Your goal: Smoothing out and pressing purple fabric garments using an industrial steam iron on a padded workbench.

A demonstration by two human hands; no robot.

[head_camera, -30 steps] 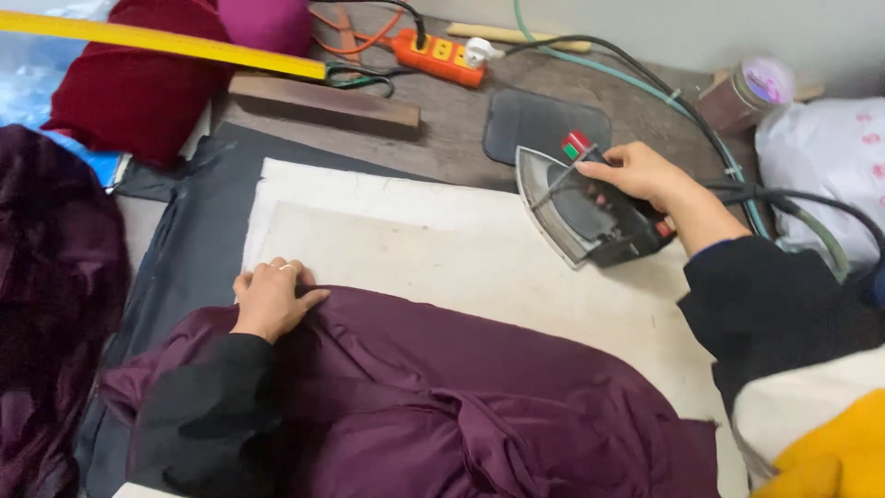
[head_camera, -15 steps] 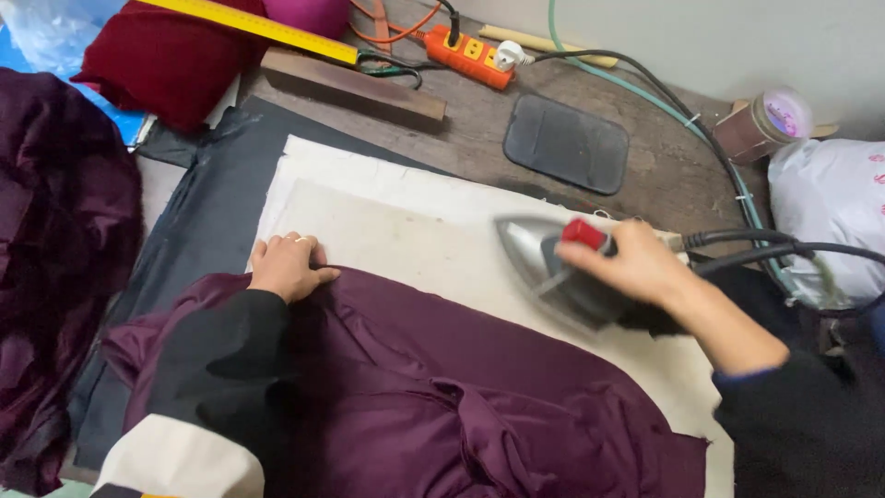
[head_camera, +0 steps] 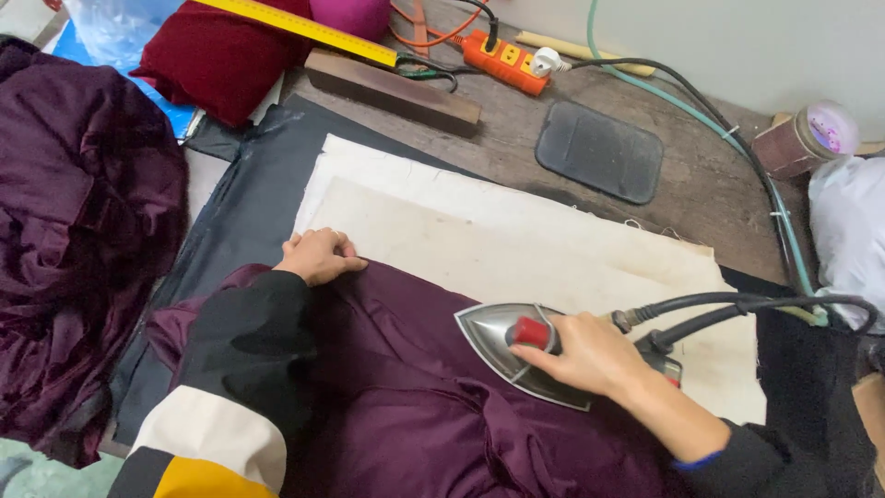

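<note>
Two hands on the job, well apart. Right hand (head_camera: 590, 355) is wrapped around the handle of the iron (head_camera: 516, 350), thumb near its red knob; the iron sits flat on the purple cloth (head_camera: 406, 406), nose pointing left, at the cloth's upper edge. Two dark cords (head_camera: 737, 309) run from the back of the iron off to the right. Left hand (head_camera: 318, 255) is loosely curled, holding nothing, knuckles pressing the top edge of the purple cloth where it meets the cream pad (head_camera: 516, 240). The purple cloth lies creased across the near part of the pad, between both arms. The cream pad rests on a dark sheet (head_camera: 249, 212) spread over the wooden bench (head_camera: 701, 184). Beyond the pad: a dark rubber mat (head_camera: 599, 150) lying flat, a wood block (head_camera: 392, 90), an orange power strip (head_camera: 502, 61) with a white plug in it, and a green hose (head_camera: 682, 106) along the back. Yellow ruler (head_camera: 295, 29) lies over a dark red cushion (head_camera: 217, 55) at top left. Heap of more purple fabric (head_camera: 74, 231) to the left of the dark sheet. Round tin (head_camera: 807, 138) and a white bag (head_camera: 848, 231) at the right edge.
</note>
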